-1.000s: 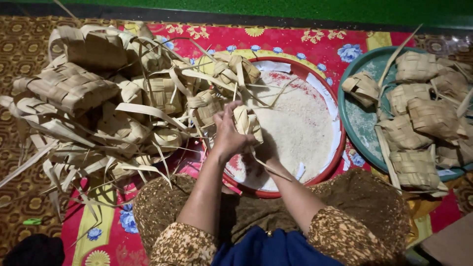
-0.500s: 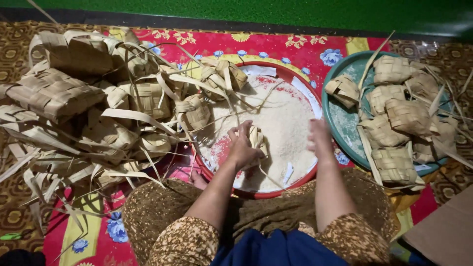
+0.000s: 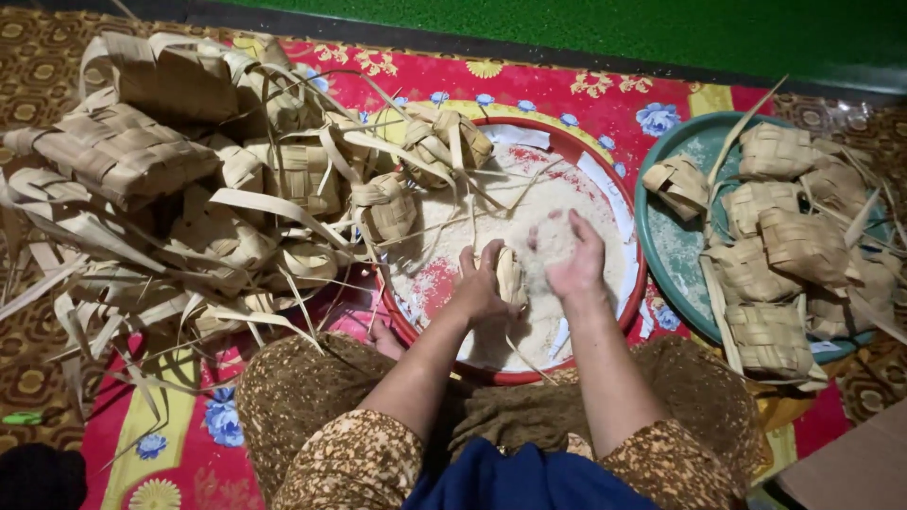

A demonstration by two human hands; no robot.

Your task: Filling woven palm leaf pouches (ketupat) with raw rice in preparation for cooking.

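While a red floral mat (image 3: 652,94) covers the patterned floor, a big heap of woven palm-leaf pouches (image 3: 189,179) fills its left side, loose leaf strips trailing from it. Next in size, a round red basin (image 3: 619,194) of uncooked white rice (image 3: 515,212) sits in front of the person's knees, and a teal tray (image 3: 661,241) to its right carries more woven pouches (image 3: 784,246) (these look plumper and tidier than the heap). Over the basin, the left hand (image 3: 480,288) is wrapped around a small woven pouch (image 3: 510,274), fingers closed on it, holding it upright just above the rice. Just beside it, the right hand (image 3: 572,255) is cupped with fingers curled loosely together, a scoop of rice grains (image 3: 548,241) resting in it against the pouch's top.
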